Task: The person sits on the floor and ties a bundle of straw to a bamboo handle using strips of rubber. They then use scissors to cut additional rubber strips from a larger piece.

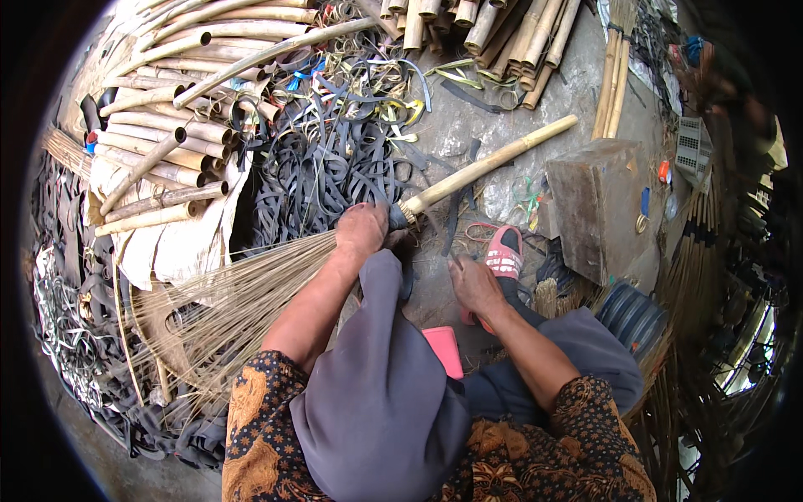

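A broom lies across in front of me, its bamboo handle point(493, 163) pointing to the far right and its long thin bristles point(226, 305) fanning out to the left. My left hand point(362, 227) is closed around the bristles just below the handle. Dark strip binding point(396, 217) wraps the joint there, beside my fingers. My right hand point(478, 286) is closed in front of a pink sandal point(505, 253) on my foot. A dark rubber strip point(452, 222) runs close to its fingertips; whether the fingers pinch it I cannot tell.
A tangled heap of dark rubber strips point(314, 171) lies beyond my left hand. Cut bamboo poles point(167, 142) are stacked at the far left, more bamboo pieces point(523, 38) at the top. A wooden block point(598, 209) and a ribbed dark cylinder point(631, 318) stand on the right.
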The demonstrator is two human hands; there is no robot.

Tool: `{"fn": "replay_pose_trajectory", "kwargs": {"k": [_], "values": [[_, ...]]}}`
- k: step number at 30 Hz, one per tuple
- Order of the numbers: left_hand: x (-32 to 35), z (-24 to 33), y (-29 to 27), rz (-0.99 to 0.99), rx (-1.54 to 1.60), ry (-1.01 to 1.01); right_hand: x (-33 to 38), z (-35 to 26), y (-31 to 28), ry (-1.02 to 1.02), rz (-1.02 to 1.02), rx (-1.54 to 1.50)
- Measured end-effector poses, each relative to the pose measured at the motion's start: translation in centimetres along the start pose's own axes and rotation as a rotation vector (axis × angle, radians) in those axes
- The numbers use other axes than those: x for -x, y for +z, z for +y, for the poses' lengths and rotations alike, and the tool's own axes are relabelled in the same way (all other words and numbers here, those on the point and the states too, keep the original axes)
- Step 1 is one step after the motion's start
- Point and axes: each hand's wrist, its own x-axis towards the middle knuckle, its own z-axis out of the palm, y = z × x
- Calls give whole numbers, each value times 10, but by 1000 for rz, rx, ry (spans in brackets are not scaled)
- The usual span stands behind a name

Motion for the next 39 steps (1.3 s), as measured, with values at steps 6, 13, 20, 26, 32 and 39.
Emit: {"fn": "replay_pose_trajectory", "kwargs": {"k": [6, 13, 20, 26, 32, 39], "values": [[5, 4, -15, -1, 76, 15, 3, -3, 0, 13, -132, 92], [7, 9, -25, -60, 129, 98, 5, 6, -3, -36, -93, 56], [1, -3, -32, -146, 335, 151, 2, 4, -4, -7, -84, 66], [9, 23, -21, -59, 128, 137, 7, 1, -11, -5, -35, 90], [10, 11, -24, 82, 229, 157, 6, -4, -17, 35, 31, -9], [11, 20, -30, -35, 172, 80, 4, -3, -21, -18, 49, -7]]}}
